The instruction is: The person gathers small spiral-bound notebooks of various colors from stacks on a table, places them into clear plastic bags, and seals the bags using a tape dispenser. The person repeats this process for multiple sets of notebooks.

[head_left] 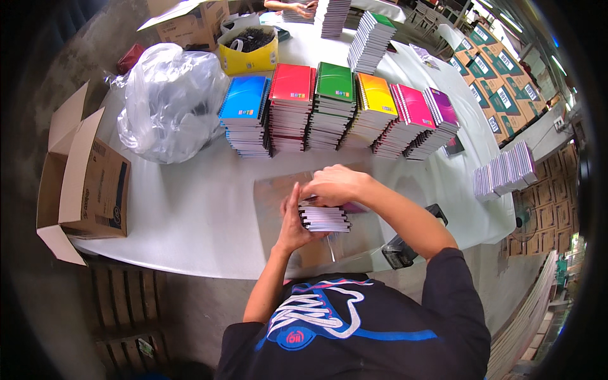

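Notebook stack (326, 220) positioned between both hands

The left hand (293, 221) cups the left end of the stack, fingers extended; whether they grip cannot be determined. The right hand (334, 185) reaches over the far side, fingers curled; their tips are partly hidden, so their hold cannot be determined. The stack is located over a clear plastic sheet (269, 202) on the white table (183, 215). Beyond stands a row of six spiral-notebook stacks (291, 88), blue through purple.
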{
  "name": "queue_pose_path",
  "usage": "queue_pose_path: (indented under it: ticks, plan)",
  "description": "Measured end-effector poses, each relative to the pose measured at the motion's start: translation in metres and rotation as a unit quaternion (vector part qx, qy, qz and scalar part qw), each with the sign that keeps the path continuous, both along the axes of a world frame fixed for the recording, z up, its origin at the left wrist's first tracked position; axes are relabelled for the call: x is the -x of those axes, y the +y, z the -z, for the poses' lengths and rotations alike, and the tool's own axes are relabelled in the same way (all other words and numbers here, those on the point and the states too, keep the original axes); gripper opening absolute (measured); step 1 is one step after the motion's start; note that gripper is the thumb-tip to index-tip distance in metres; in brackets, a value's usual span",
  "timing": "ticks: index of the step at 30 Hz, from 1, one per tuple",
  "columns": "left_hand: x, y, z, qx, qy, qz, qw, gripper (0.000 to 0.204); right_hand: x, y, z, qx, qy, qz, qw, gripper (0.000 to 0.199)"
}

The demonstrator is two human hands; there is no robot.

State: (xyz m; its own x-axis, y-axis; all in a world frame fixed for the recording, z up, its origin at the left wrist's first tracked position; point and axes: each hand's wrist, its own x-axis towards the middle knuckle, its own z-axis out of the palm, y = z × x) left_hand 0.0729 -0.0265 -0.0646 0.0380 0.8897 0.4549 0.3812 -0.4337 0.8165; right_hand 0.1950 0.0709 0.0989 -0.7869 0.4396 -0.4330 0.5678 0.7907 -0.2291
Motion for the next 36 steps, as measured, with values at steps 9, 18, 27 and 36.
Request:
queue_pose_path:
  ticks: [9, 18, 27, 36]
  plan:
    - [-0.005, 0.006, 0.022, 0.171, -0.149, 0.055, 0.972, 0.087, -0.103, -0.024, 0.091, 0.292, 0.523, 0.187, 0.779, 0.117]
    - [0.003, -0.001, 0.014, 0.150, -0.236, 0.089, 0.956, 0.125, -0.057, -0.074, 0.154, 0.234, 0.613, 0.332, 0.677, 0.138]
    - [-0.004, -0.018, 0.009, 0.157, -0.137, 0.073, 0.975, 0.088, -0.071, -0.083, 0.161, 0.108, 0.535, 0.266, 0.794, 0.080]
    - [-0.012, -0.017, 0.033, 0.151, -0.045, -0.014, 0.987, 0.070, -0.066, -0.077, 0.172, 0.051, 0.526, 0.225, 0.818, 0.069]
